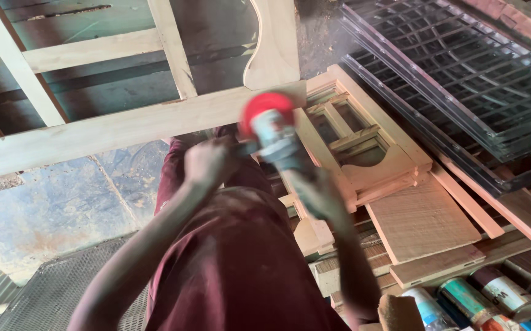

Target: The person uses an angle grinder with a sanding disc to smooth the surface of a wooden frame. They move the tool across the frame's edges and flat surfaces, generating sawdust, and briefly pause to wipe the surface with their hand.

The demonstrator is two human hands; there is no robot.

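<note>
The left hand (207, 160) is clenched around the side handle of an angle grinder (277, 142), and the right hand (319, 195), blurred, grasps the grinder's body. The grinder's red disc (267, 105) sits against the lower rail of a pale wooden frame (112, 125). Smaller wooden frames (363, 147) and boards (422, 220) lie stacked just to the right, with paint cans (492, 300) near the bottom corner.
</note>
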